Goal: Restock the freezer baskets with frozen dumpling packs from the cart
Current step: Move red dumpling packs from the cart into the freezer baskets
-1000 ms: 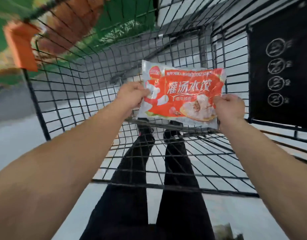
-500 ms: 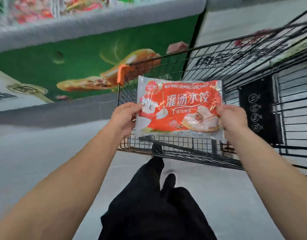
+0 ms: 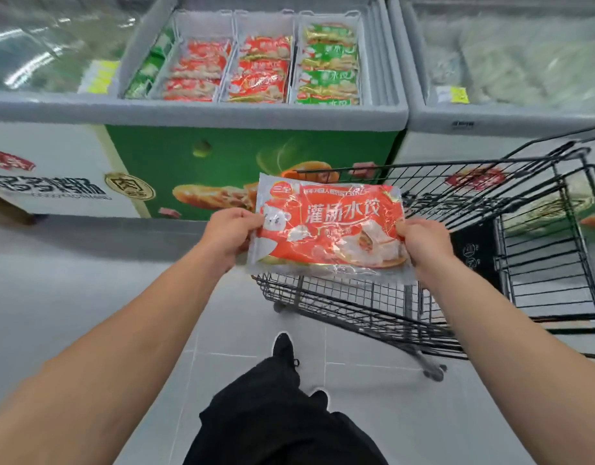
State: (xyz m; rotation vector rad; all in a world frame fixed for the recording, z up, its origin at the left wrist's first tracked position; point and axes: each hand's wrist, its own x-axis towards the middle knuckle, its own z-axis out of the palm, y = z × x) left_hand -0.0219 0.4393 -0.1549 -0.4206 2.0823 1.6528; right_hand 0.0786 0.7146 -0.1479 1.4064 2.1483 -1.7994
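I hold a red dumpling pack (image 3: pixel 333 229) flat in front of me, over the near left corner of the black wire cart (image 3: pixel 490 250). My left hand (image 3: pixel 227 234) pinches its left edge and my right hand (image 3: pixel 423 243) pinches its right edge. Ahead stands the open freezer (image 3: pixel 222 115) with three white baskets: the left basket (image 3: pixel 197 70) and the middle basket (image 3: pixel 261 70) hold red packs, the right basket (image 3: pixel 329 63) holds green packs.
Green packs lie along the freezer's left side (image 3: pixel 148 68). A second freezer (image 3: pixel 510 62) with a glass lid stands on the right, another glass lid (image 3: pixel 48 45) on the left. My legs and black shoes (image 3: pixel 284 347) stand on grey floor tiles between cart and freezer.
The pack has come up out of the cart. My view has swung from the cart's inside up to the freezer, whose baskets now show. Both hands keep their hold.
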